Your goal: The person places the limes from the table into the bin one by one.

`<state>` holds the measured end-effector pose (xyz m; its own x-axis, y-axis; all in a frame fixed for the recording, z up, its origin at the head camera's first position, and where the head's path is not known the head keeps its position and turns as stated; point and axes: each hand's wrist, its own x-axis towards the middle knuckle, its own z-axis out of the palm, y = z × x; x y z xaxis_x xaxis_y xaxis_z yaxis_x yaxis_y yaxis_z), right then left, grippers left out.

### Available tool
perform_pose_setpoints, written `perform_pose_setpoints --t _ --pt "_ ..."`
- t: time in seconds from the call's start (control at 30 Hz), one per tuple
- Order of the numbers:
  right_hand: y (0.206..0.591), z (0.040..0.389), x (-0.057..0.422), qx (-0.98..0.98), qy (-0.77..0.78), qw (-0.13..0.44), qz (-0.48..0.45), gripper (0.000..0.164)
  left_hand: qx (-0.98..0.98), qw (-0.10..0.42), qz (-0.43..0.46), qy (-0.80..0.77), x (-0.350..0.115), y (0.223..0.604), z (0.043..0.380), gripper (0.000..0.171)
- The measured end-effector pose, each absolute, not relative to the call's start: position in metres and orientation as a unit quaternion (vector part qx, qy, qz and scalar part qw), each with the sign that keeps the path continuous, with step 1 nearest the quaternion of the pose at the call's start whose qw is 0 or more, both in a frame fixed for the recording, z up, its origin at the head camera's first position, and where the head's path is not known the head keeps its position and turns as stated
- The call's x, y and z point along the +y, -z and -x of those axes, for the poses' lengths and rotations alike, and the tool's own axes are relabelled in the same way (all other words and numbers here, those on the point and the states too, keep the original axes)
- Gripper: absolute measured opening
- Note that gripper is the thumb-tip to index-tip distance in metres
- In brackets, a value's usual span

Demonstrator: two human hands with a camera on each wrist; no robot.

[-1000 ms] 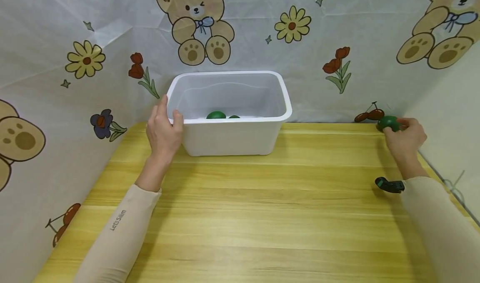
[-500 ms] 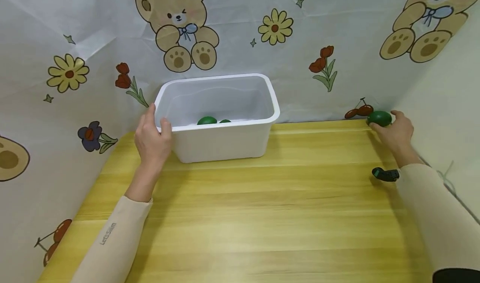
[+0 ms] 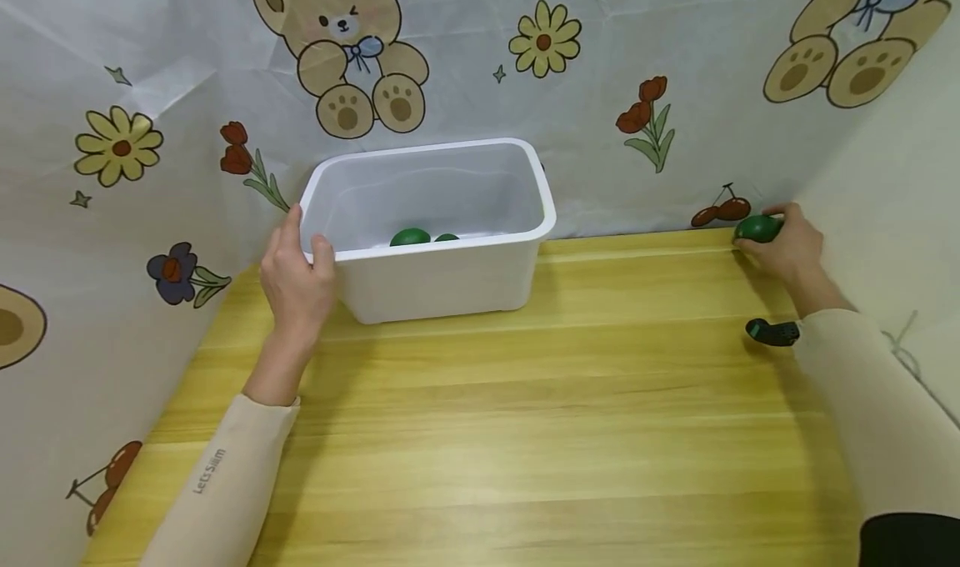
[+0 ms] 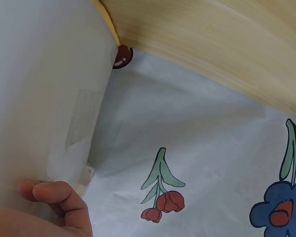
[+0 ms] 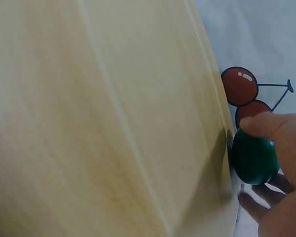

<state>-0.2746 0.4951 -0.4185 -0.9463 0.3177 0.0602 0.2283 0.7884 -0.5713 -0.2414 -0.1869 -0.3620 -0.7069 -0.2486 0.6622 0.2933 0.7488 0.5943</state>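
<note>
A white plastic bin (image 3: 427, 279) stands against the back cloth, left of the middle. My left hand (image 3: 298, 288) grips its left end, the fingers (image 4: 59, 191) bent at the rim in the left wrist view. Inside the bin two smooth green rounded things show over the front rim, a larger one (image 3: 410, 237) and a smaller one (image 3: 447, 238), their lower parts hidden. In the far right corner my right hand (image 3: 791, 246) holds a dark green, glossy, egg-shaped thing (image 5: 255, 157). The thumb lies on one side of it and the fingers on the other, close to the tabletop.
Pale wood-grain tabletop (image 3: 510, 408) stretches in front of the bin. A printed cloth (image 3: 480, 108) with bears and flowers rises behind and to the left. At the right stands a plain pale wall (image 3: 900, 242). A black strap piece (image 3: 772, 332) juts from the right wrist.
The head view has shifted and tilted a little. My right hand's fingers loosened around the green egg-shaped thing, then came over it again; it stays in the corner. Left hand and bin hold their place.
</note>
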Motion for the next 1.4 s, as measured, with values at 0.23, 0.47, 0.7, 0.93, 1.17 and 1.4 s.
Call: perform_pose_setpoints --t 0.23,0.47,0.7,0.93,1.17,1.4 --pt "0.418 0.275 0.479 -0.941 -0.303 0.077 0.126 0.08 -0.851 0.389 0.015 0.352 -0.189 0.358 0.243 0.062" --pt "0.416 0.273 0.463 -0.938 -0.314 0.088 0.119 0.079 -0.858 0.379 0.012 0.346 -0.19 0.359 0.244 0.063" --pt "0.393 0.275 0.431 -0.935 -0.32 0.137 0.066 0.077 -0.86 0.374 0.007 0.345 -0.191 0.358 0.244 0.063" --pt "0.356 0.27 0.382 -0.936 -0.311 0.163 0.018 0.076 -0.863 0.367 0.007 0.348 -0.19 0.359 0.243 0.064" --pt "0.33 0.255 0.336 -0.927 -0.335 0.163 -0.027 0.073 -0.863 0.369 0.006 0.346 -0.189 0.362 0.243 0.064" --pt "0.305 0.246 0.294 -0.909 -0.37 0.177 -0.069 0.069 -0.859 0.373 0.011 0.35 -0.189 0.36 0.243 0.064"
